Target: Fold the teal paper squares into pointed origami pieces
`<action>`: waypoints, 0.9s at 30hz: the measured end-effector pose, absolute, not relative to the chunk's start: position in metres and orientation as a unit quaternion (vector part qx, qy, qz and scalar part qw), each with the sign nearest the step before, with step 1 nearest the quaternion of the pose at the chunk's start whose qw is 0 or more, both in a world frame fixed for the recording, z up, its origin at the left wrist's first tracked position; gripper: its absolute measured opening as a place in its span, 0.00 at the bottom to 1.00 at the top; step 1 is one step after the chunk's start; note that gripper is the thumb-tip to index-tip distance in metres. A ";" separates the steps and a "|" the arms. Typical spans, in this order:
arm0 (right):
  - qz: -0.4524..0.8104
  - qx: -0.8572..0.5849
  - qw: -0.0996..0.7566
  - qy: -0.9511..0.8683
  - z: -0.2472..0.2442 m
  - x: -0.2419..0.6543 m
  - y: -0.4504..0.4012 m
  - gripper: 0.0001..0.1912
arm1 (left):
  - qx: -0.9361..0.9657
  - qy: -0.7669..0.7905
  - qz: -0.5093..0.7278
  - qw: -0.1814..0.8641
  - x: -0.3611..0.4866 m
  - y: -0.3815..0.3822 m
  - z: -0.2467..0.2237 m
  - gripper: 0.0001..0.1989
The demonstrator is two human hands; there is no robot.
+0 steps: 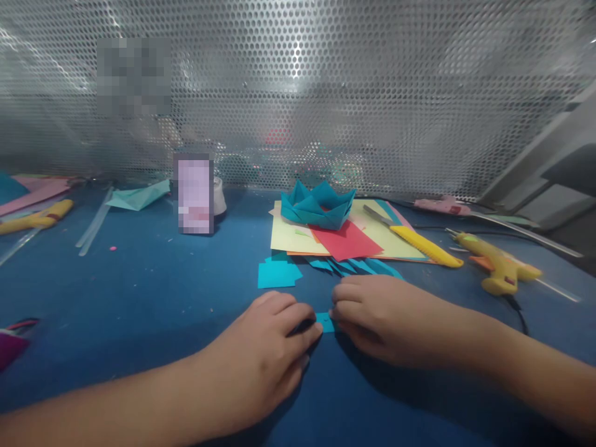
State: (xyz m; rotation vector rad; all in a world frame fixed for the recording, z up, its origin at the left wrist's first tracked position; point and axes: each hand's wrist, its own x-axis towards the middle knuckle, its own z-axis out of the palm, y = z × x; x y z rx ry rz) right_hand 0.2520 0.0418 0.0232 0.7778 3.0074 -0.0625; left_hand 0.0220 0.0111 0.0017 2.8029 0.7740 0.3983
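Observation:
A small piece of blue paper (pixel 326 322) lies on the table between my hands, its two ends covered by fingers. My left hand (pixel 274 347) is closed on its left end, thumb and index finger pinching the edge. On the right end, my right hand (pixel 372 316) presses with curled fingers. Just beyond my left hand lies a stack of blue paper squares (pixel 278 274). Past my right hand, several folded blue paper pieces (pixel 356 267) lie in a row. A blue pointed paper crown shape (pixel 319 205) stands on the coloured sheets farther back.
Under the crown lie yellow paper sheets (pixel 288 236) and a red paper square (pixel 347 240). A yellow utility knife (pixel 426 245) rests on them, blade out. A yellow glue gun (pixel 500 261) with a cord is at right. Perforated metal (pixel 298 93) closes off the back.

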 end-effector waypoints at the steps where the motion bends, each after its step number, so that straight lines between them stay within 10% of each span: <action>1: -0.036 0.261 0.012 0.964 0.024 0.252 0.042 0.05 | 0.949 0.261 0.142 0.103 0.022 0.011 0.001 0.14; 27: -0.065 0.236 -0.152 0.957 -0.002 0.254 0.051 0.12 | 0.941 0.236 0.195 0.147 0.022 0.021 -0.004 0.11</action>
